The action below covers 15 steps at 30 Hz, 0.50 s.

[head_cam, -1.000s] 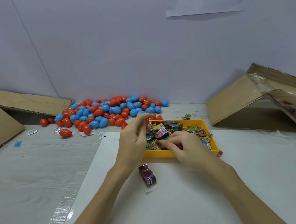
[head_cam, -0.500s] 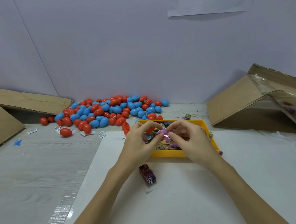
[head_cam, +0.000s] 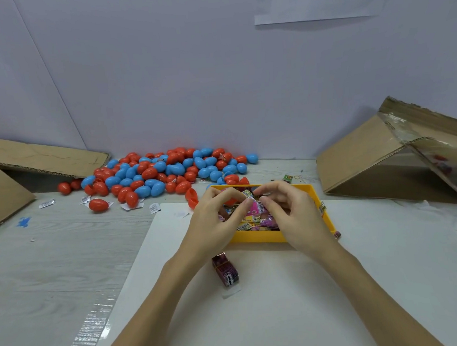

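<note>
Over yellow tray [head_cam: 255, 237], left hand [head_cam: 214, 221] and right hand [head_cam: 294, 217] both pinching pink packet [head_cam: 259, 208] at fingertips, other fingers curled, red and blue eggs [head_cam: 158, 174] behind

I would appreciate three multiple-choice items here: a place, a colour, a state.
1. Where is the small pink packet? A) in a box B) above the yellow plastic tray C) on the wall
2. What colours are the piled plastic eggs? A) red and blue B) green and white C) all yellow
3. What is the left hand doing? A) lying flat B) pinching the packet C) holding scissors
Answers: 1 B, the tray lies beneath it; 2 A, no other colours show; 3 B, its fingertips close on it.
</note>
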Available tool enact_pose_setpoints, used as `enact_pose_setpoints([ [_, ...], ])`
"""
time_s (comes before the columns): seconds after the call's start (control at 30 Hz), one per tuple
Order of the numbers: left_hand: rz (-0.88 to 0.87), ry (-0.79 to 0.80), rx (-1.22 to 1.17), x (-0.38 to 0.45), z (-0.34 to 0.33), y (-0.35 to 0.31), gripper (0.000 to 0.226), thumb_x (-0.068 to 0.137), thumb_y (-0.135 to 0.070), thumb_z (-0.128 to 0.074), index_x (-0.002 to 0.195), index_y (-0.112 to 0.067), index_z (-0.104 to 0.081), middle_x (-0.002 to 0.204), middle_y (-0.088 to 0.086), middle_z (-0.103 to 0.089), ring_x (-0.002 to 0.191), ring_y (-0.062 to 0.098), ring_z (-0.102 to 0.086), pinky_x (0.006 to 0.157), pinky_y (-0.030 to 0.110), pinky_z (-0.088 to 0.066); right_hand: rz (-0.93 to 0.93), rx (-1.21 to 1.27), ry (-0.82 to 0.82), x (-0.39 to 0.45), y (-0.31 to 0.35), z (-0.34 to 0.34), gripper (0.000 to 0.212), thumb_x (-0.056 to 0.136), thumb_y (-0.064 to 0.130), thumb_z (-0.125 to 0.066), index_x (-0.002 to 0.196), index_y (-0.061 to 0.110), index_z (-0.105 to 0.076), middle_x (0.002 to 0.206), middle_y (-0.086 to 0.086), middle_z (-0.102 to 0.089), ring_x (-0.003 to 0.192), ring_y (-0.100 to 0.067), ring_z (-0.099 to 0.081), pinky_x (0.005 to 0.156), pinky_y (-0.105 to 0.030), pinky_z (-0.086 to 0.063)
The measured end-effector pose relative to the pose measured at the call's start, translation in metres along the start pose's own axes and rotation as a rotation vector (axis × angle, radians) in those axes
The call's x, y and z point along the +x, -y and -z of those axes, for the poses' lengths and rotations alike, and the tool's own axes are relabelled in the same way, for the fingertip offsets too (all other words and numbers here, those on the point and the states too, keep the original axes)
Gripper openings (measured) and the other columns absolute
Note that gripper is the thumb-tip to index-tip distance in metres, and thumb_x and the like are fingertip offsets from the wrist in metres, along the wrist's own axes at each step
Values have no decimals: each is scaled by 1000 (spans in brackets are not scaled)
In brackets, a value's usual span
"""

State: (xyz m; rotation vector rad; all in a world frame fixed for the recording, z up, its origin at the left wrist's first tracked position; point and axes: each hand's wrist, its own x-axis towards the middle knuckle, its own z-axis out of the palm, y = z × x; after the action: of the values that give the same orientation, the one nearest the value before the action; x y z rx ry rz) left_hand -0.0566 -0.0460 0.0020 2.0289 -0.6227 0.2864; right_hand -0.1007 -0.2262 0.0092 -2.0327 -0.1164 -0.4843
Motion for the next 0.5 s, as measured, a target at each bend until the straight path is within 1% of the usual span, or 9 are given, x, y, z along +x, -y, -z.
enact_pose_setpoints([
  [0.07,-28,-3,11,0,-1,1,7,95,-37,-69,92,-43,-68,99,-10,-54,90,-1,-53,72,6,-40,6,-1,-9,0,0,0,15,102,18,-61,113,23,-70,96,10,-76,94,-2,-71,81,-29,-61],
  [0.13,-11,-31,-8,0,-2,1,5,94,-33,-71,93,-37,-71,99,-8,-55,87,1,-55,72,8,-41,-18,34,-12,1,-1,-2,16,101,25,-62,114,24,-70,91,10,-76,90,-4,-72,81,-30,-61],
  [0.2,20,-70,-49,1,-2,0,1,94,-33,-70,94,-34,-71,100,-6,-55,85,5,-57,71,10,-41,-83,104,36,0,1,-3,26,95,41,-64,116,26,-69,89,10,-78,87,-5,-73,82,-31,-61],
  [0.23,27,-85,-59,1,-2,-1,2,95,-34,-70,95,-33,-71,100,-5,-56,86,6,-58,71,11,-42,-97,99,66,0,1,-3,34,90,50,-65,115,27,-70,90,12,-78,88,-4,-73,83,-29,-60],
  [0.27,30,-96,-68,2,-2,-2,3,95,-35,-69,95,-32,-71,101,-5,-56,87,7,-58,72,12,-43,-94,68,90,1,1,-3,39,86,55,-66,113,28,-71,90,14,-78,90,-2,-72,82,-24,-59],
  [0.3,34,-106,-79,2,-1,-2,5,95,-36,-69,94,-32,-72,101,-6,-57,89,7,-59,72,13,-45,-86,48,104,1,0,-2,37,85,54,-69,110,28,-74,91,15,-77,90,0,-72,81,-20,-58],
  [0.37,58,-119,-115,2,-1,-4,6,96,-36,-68,94,-32,-71,103,-7,-59,89,6,-60,74,14,-46,-77,74,114,1,0,-1,25,87,45,-75,104,26,-77,91,15,-77,89,-1,-72,78,-17,-57],
  [0.43,92,-110,-159,1,-1,-5,7,97,-37,-67,95,-32,-72,103,-9,-62,89,6,-61,74,15,-47,-82,147,103,2,-1,-1,16,89,34,-77,101,23,-77,91,11,-78,89,-5,-73,79,-21,-59],
  [0.5,107,-64,-191,1,-1,-6,7,96,-36,-67,93,-32,-72,102,-9,-63,87,7,-62,71,16,-47,-100,241,44,2,-1,-2,9,91,25,-77,99,21,-76,90,5,-78,88,-10,-74,77,-23,-59],
])
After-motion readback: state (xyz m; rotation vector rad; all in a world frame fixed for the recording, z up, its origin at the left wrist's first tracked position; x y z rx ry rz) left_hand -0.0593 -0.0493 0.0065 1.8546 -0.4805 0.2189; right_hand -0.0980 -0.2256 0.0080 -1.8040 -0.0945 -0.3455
